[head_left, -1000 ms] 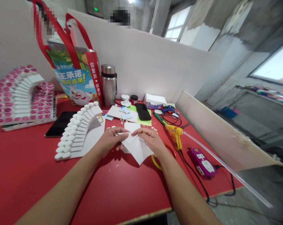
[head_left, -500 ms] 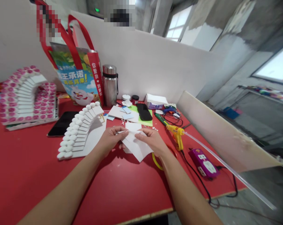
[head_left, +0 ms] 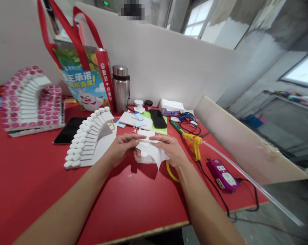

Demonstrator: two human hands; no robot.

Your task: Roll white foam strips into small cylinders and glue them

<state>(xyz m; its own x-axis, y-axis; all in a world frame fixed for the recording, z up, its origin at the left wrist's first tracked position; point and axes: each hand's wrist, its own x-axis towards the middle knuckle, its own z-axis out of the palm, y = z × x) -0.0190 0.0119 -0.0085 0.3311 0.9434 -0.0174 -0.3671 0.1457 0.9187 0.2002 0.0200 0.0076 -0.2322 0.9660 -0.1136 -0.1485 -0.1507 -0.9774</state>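
A thin white sheet, which looks like tissue or soft paper, is pinched along its upper edge between both hands. My left hand grips the left end with thumb and fingers, and my right hand grips the right end. The top edge looks folded or rolled over, while the lower part hangs loose to a point. Beneath it more white material lies on the red table. Left of my hands stands a small white curved staircase model, edged with white round pieces. A yellow ring lies partly hidden under my right wrist.
A yellow glue gun with a long clear glue stick and a purple power strip sit on the right. Behind are a phone, a steel flask and a bag. A pink-flowered staircase model stands far left.
Both hands have turned the sheet's upper edge, so my fingers now stretch over it from above. The hanging corner has swung right. The whole view has shifted slightly.
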